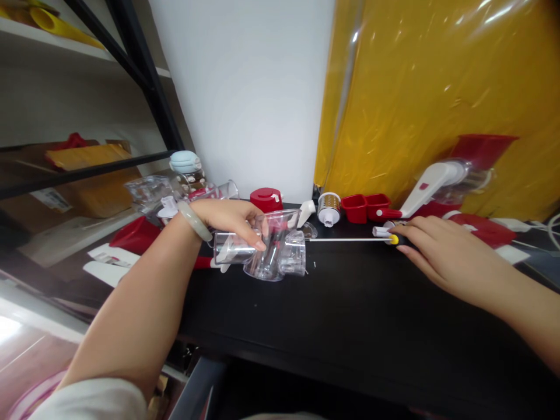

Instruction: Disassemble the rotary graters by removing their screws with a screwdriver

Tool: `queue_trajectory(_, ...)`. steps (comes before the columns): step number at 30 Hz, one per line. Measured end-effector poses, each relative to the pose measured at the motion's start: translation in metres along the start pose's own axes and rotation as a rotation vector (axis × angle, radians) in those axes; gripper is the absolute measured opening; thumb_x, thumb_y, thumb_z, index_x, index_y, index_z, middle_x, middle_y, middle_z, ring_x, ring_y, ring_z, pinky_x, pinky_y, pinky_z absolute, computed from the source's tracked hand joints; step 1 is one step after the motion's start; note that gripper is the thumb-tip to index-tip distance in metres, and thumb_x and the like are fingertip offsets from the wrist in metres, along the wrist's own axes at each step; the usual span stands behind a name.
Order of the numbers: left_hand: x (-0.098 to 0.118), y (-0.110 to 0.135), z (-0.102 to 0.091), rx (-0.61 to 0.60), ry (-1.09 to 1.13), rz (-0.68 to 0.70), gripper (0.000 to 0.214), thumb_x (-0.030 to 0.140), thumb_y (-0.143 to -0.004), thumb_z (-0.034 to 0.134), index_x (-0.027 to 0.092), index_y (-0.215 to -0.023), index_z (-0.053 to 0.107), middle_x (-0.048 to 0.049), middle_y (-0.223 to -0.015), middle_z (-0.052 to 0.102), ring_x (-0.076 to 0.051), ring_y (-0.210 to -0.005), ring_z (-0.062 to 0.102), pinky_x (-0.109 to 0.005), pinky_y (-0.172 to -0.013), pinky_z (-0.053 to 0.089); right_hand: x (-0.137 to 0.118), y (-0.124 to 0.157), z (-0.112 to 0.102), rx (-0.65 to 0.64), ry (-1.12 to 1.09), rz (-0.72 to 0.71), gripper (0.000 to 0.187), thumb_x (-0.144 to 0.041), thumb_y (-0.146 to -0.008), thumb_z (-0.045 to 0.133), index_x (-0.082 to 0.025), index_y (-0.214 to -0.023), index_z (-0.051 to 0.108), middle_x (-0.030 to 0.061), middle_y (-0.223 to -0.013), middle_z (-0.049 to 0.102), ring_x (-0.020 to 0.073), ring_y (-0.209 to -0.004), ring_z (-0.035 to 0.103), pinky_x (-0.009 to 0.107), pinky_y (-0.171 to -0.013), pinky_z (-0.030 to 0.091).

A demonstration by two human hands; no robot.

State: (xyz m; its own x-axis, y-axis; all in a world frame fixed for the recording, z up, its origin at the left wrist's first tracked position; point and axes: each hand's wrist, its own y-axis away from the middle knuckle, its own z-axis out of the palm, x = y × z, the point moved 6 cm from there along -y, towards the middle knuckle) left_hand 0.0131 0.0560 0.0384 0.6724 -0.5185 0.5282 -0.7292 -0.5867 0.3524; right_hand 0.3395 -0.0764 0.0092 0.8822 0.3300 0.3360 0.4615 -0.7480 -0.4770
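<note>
My left hand is wrapped round a clear plastic grater body, which lies on its side above the black tabletop. In my right hand is the handle of a long screwdriver, its yellow collar showing by the fingers. The thin metal shaft points left, level with the tabletop, and its end meets the open right side of the clear body. Whether the tip touches a screw inside cannot be made out. A tiny screw lies just right of the body.
Behind stand a drum grater cone, red plastic parts, a red base and a white-and-red assembled grater. More clear parts and a blue-lidded bottle sit at left. A yellow wrapped panel and shelving border the table.
</note>
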Motion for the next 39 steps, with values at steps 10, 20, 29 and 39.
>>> queue_trajectory(10,-0.001,0.001,0.002,-0.032,0.029,-0.025,0.043,0.051,-0.063,0.083,0.022,-0.093,0.074,-0.0034,-0.09,0.075,-0.021,-0.085,0.065,-0.032,-0.086,0.048,0.005,0.005,0.002,0.019,0.119,-0.019,0.032,-0.039,-0.1,0.039,-0.021,-0.109,0.065,0.0102,-0.104,0.063,0.0204,-0.07,0.063,0.029,-0.049,0.043)
queue_trajectory(20,0.001,0.002,0.002,-0.026,0.005,-0.023,0.044,0.052,-0.064,0.081,0.02,-0.093,0.074,-0.0044,-0.096,0.075,-0.022,-0.092,0.066,-0.033,-0.091,0.048,0.0,0.001,-0.007,0.105,0.125,-0.031,0.042,-0.05,-0.099,0.038,-0.016,-0.105,0.063,0.0109,-0.095,0.073,0.0269,-0.079,0.071,0.036,-0.061,0.054)
queue_trajectory(29,0.0,0.002,0.002,-0.016,0.007,-0.015,0.044,0.054,-0.063,0.081,0.021,-0.091,0.074,-0.005,-0.103,0.074,-0.023,-0.095,0.065,-0.032,-0.09,0.047,-0.001,0.001,-0.001,0.02,0.052,-0.065,0.039,-0.039,-0.102,0.034,-0.015,-0.111,0.064,0.0135,-0.103,0.068,0.0289,-0.093,0.065,0.042,-0.079,0.054)
queue_trajectory(39,-0.002,0.001,0.001,-0.013,0.017,-0.02,0.043,0.052,-0.063,0.082,0.021,-0.092,0.074,-0.0051,-0.099,0.075,-0.023,-0.096,0.066,-0.033,-0.092,0.047,0.001,0.003,0.002,0.009,0.057,-0.04,0.035,-0.041,-0.1,0.036,-0.019,-0.102,0.063,0.0101,-0.103,0.06,0.024,-0.084,0.066,0.032,-0.057,0.052)
